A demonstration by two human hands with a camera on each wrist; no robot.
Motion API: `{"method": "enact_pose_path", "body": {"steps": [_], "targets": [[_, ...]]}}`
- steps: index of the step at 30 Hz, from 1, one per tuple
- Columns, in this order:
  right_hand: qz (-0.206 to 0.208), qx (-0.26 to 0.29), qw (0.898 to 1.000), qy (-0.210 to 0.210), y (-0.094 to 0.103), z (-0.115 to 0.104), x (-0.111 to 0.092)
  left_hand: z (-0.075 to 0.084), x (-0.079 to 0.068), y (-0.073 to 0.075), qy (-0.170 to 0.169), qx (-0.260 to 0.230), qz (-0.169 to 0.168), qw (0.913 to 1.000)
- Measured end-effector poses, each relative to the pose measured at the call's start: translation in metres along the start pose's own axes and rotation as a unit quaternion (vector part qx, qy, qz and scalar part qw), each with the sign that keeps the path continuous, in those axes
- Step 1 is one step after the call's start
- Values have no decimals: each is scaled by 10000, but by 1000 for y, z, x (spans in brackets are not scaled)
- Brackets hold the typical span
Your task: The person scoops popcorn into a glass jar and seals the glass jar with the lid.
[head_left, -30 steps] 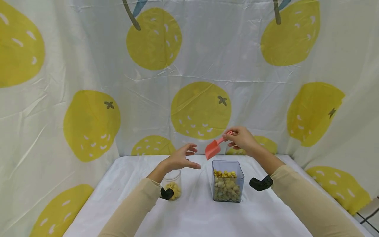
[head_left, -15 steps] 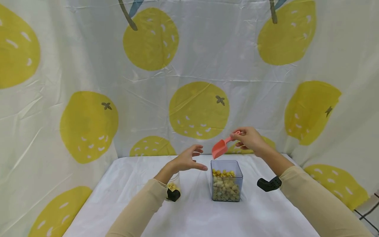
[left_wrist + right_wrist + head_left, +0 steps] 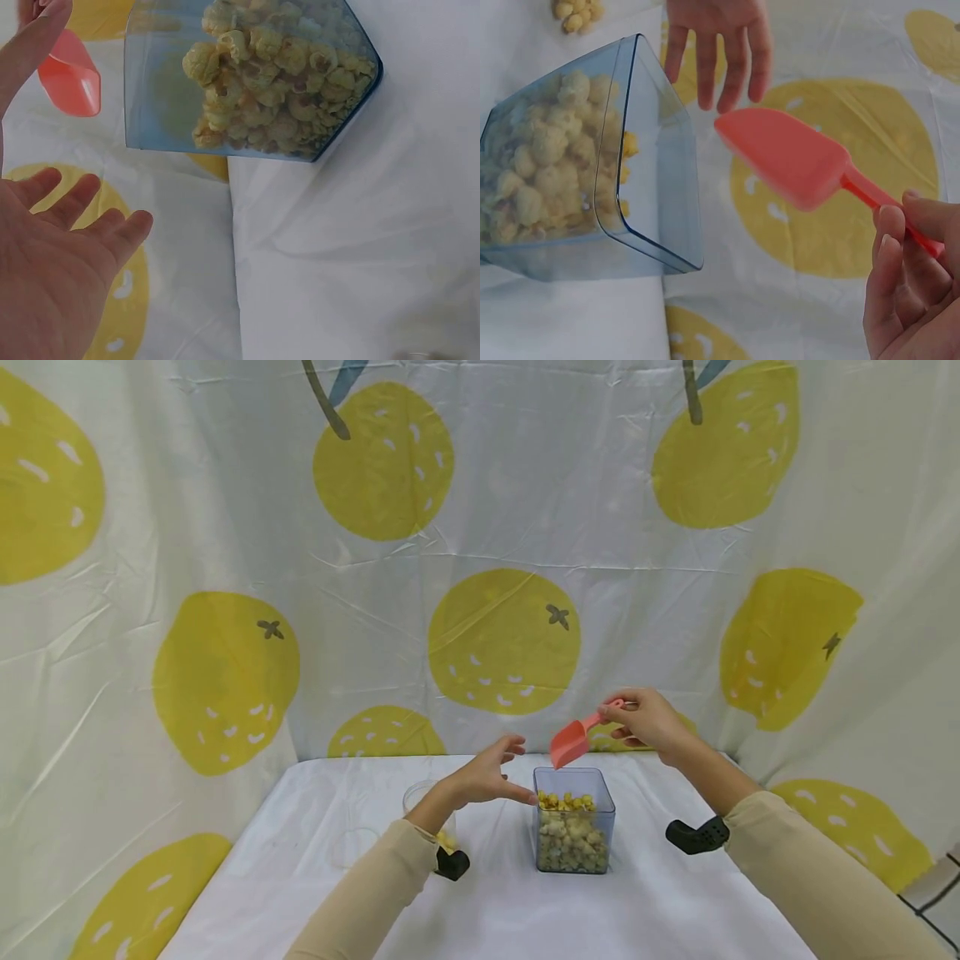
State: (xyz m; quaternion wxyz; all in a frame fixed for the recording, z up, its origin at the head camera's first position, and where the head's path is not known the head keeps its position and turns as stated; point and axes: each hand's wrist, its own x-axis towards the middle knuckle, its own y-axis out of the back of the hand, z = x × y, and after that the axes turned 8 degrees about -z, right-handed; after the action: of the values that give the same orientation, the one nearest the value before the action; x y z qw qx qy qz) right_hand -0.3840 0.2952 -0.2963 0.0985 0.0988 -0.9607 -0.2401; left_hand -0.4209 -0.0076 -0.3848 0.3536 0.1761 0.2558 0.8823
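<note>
My right hand (image 3: 648,725) pinches the handle of a coral-pink scoop (image 3: 570,745) between thumb and fingers. The scoop blade tilts down over the back of a clear bluish square container (image 3: 573,839), and no popcorn shows in it. Popcorn (image 3: 259,82) fills much of that container. My left hand (image 3: 489,777) is held with fingers spread and nothing in its grasp, at the container's left side. Its thumb tip overlaps the rim in the head view; whether it touches cannot be told. A clear round jar (image 3: 417,793) stands partly hidden behind the left forearm.
Some popcorn (image 3: 447,841) shows inside the jar beside the left sleeve. Left of it, a faint clear ring-shaped item (image 3: 356,845) lies on the white-covered table (image 3: 480,910). A white curtain printed with yellow fruit (image 3: 506,643) hangs behind and at both sides.
My right hand has shifted right with the scoop, which now hangs over the container's back. My left hand has moved right toward the container, uncovering the jar's rim and the clear ring.
</note>
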Motion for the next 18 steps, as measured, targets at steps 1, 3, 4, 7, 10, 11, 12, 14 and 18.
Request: {"method": "enact_pose_path", "body": {"steps": [1,3,4,7,10,11,12,14,18], "targets": [[8,1,10000,-3,1,1,-1,-1,0,-1,2,-2,-12,10000],[19,-5,10000,1,2,2,-3,-1,1,-4,8,-28,-30,10000],[13,-8,10000,3,3,3,-4,-2,1,-6,22,-42,-36,10000],[27,-13,10000,-50,5,7,-6,-4,2,-10,33,-119,-64,9999],[56,-36,10000,-58,8,11,-6,-7,2,-14,47,-188,-91,9998],[77,-49,9999,-63,8,12,-6,-8,2,-14,55,-214,-85,9997],[90,-67,9999,-70,9,13,-6,-9,2,-15,80,-224,-80,9997],[104,-94,9999,-74,9,15,-6,-10,2,-17,110,-237,-68,9996],[147,-128,9997,-134,8,18,-7,-15,4,-21,122,-269,-103,9995]]}}
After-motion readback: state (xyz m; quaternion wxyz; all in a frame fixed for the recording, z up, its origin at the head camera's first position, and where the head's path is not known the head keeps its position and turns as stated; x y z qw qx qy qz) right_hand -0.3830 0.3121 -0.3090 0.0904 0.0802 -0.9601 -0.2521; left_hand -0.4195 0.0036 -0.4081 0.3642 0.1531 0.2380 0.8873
